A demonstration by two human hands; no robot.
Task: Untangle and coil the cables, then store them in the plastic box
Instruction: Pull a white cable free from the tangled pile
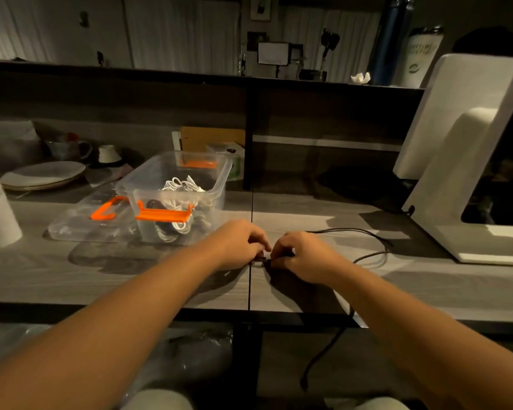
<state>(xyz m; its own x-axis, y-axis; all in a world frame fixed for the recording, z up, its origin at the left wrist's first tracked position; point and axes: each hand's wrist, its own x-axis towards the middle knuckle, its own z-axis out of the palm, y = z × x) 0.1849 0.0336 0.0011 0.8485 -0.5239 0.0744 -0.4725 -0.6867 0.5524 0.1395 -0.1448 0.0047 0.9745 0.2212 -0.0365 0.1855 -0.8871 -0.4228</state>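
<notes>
- Black cable (350, 229) lies on the grey wood-grain table (131, 261), right of the two hands. It runs out from the right hand in an arc toward the white stand (456, 143) and bends back to that hand.
- One stretch of it drops over the front edge of the table and hangs below.
- Left hand (240, 244) and right hand (305, 255) meet over the seam in the tabletop, knuckles up and fingertips almost touching.
- Both hands have their fingers curled inward, pinching a short stretch of the cable between them. That stretch shows as a dark bit in the gap, just above the table surface.
- How many loops sit under the right palm cannot be told, as the hand hides them.
- Clear plastic box (219, 184) stands open beyond and left of the left hand, near it but apart. An orange clip (163, 216) is on its near end.
- Coiled white cables (181, 184) lie inside the box, with something darker beneath them.
- Clear lid (80, 223), with its own orange clip, lies flat against the box's left side.
- Stacked plates (42, 176) sit farther back on the left.
</notes>
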